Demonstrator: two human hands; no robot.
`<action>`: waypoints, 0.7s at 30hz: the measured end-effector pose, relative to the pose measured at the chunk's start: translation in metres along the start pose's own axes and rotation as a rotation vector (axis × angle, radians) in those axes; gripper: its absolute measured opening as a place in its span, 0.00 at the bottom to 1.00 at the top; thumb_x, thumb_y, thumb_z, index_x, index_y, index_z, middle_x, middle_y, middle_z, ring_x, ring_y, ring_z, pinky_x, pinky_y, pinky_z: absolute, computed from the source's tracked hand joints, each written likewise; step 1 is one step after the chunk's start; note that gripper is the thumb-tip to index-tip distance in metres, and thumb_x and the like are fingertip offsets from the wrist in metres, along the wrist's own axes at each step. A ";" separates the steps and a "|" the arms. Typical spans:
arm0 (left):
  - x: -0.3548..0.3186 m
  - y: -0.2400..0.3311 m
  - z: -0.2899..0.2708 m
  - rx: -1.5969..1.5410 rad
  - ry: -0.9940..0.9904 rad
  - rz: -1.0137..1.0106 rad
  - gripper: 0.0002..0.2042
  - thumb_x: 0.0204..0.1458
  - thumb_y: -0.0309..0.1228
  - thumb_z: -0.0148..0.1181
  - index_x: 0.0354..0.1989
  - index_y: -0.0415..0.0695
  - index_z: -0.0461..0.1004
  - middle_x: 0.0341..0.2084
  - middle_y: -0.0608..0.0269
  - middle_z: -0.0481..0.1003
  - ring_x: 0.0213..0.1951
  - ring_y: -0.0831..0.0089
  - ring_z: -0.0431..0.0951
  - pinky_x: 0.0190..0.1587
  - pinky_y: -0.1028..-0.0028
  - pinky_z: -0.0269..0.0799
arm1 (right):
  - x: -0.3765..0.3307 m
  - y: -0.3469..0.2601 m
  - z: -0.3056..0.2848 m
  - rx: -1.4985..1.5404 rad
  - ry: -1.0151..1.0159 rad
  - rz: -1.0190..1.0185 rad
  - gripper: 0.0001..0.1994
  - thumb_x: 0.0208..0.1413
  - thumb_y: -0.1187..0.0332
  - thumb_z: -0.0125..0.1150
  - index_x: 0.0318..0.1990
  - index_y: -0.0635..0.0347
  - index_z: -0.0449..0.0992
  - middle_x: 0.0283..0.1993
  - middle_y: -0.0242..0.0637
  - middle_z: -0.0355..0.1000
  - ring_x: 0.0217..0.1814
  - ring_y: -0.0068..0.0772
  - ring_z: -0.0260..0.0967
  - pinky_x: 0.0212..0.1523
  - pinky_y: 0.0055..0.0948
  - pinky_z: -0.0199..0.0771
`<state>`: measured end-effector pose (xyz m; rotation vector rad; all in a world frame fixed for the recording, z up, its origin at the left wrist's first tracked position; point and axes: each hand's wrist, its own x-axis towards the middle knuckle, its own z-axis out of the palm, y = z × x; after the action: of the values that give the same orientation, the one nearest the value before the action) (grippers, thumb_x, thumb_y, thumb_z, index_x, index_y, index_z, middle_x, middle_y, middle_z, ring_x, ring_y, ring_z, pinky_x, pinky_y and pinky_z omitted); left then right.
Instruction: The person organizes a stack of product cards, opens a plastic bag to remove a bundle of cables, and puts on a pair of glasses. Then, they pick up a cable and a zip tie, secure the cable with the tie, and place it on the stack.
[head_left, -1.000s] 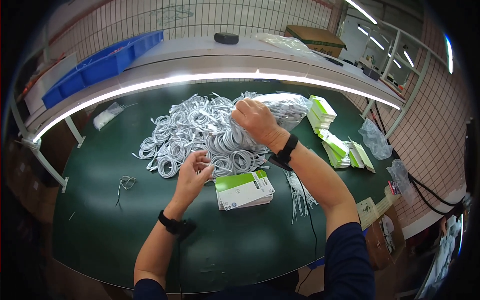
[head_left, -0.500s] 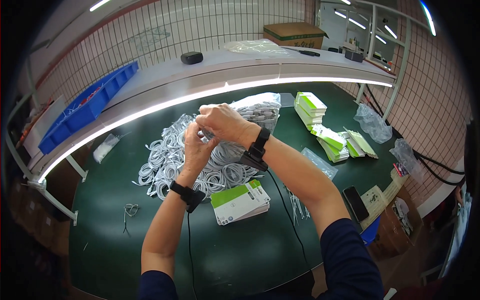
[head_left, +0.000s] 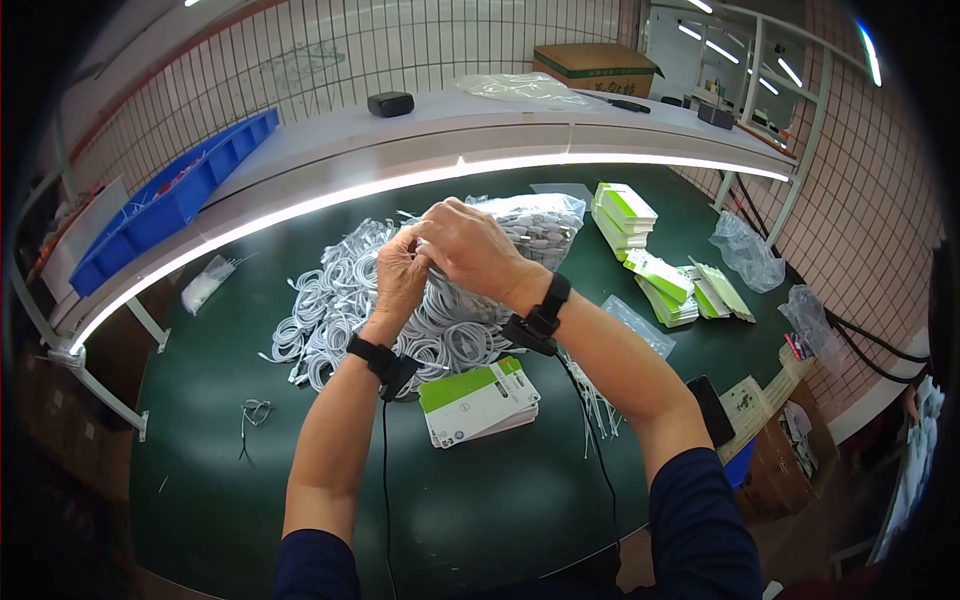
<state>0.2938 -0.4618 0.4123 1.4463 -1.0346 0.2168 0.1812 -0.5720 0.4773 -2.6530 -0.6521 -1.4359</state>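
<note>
My left hand (head_left: 400, 272) and my right hand (head_left: 466, 245) are raised together above a heap of coiled white cables (head_left: 340, 300) on the dark green table (head_left: 500, 500). Both pinch one white cable coil (head_left: 440, 300) that hangs below my fingers; my hands hide most of it. Each wrist wears a black band. A stack of green-and-white cards (head_left: 478, 400) lies just below my hands. A clear bag of cables (head_left: 540, 222) sits behind my right hand.
More green-and-white card stacks (head_left: 622, 210) (head_left: 665, 285) lie at the right, with clear plastic bags (head_left: 745, 250) beyond them. A bundle of white ties (head_left: 595, 400) is beside the cards. A blue bin (head_left: 170, 200) and a cardboard box (head_left: 595, 65) stand on the shelf.
Both hands have risen off the heap and come together. A second ago they reached into the cables; now they hold one coil between them.
</note>
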 end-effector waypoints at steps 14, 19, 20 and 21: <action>-0.008 -0.005 -0.018 0.016 -0.025 0.046 0.11 0.55 0.24 0.59 0.46 0.37 0.74 0.32 0.68 0.76 0.34 0.82 0.72 0.39 0.80 0.68 | -0.083 0.036 -0.067 0.383 0.177 1.025 0.17 0.58 0.57 0.62 0.48 0.57 0.71 0.34 0.27 0.70 0.30 0.15 0.65 0.30 0.19 0.67; -0.012 0.014 -0.021 -0.054 0.028 -0.037 0.08 0.55 0.23 0.57 0.43 0.37 0.74 0.32 0.67 0.75 0.33 0.81 0.74 0.37 0.79 0.74 | -0.073 0.027 -0.033 0.675 0.453 1.117 0.12 0.62 0.57 0.57 0.44 0.52 0.69 0.30 0.22 0.66 0.26 0.10 0.59 0.29 0.14 0.65; -0.012 0.018 -0.021 -0.167 0.047 -0.116 0.07 0.55 0.21 0.56 0.41 0.37 0.74 0.30 0.66 0.74 0.32 0.81 0.74 0.35 0.79 0.75 | -0.071 0.027 -0.029 0.687 0.445 1.120 0.12 0.62 0.57 0.57 0.44 0.52 0.69 0.30 0.22 0.66 0.26 0.10 0.59 0.29 0.14 0.65; -0.013 0.021 -0.022 -0.280 0.071 -0.195 0.06 0.54 0.20 0.56 0.40 0.37 0.74 0.29 0.65 0.74 0.31 0.81 0.74 0.33 0.79 0.76 | -0.069 0.026 -0.027 0.725 0.446 1.108 0.11 0.63 0.58 0.56 0.44 0.52 0.68 0.30 0.22 0.65 0.25 0.10 0.58 0.28 0.14 0.64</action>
<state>0.2818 -0.4325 0.4222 1.2654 -0.8236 -0.0178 0.1372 -0.6256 0.4406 -1.5395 0.2956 -1.0435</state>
